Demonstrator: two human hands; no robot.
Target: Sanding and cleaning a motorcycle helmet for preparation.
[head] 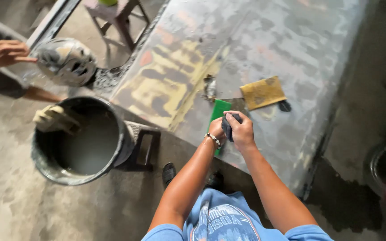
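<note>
I judge the dark grey folded cloth (227, 126) at centre frame soft, light; right hand (242, 131) and left hand (216, 129) both clamp it.

Bucket (79, 140) left; perhaps open panel (291, 40) ahead

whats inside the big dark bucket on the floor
The bucket holds pale, cloudy liquid. A yellowish cloth is draped over its far rim. Whatever lies under the liquid's surface cannot be seen.
</note>
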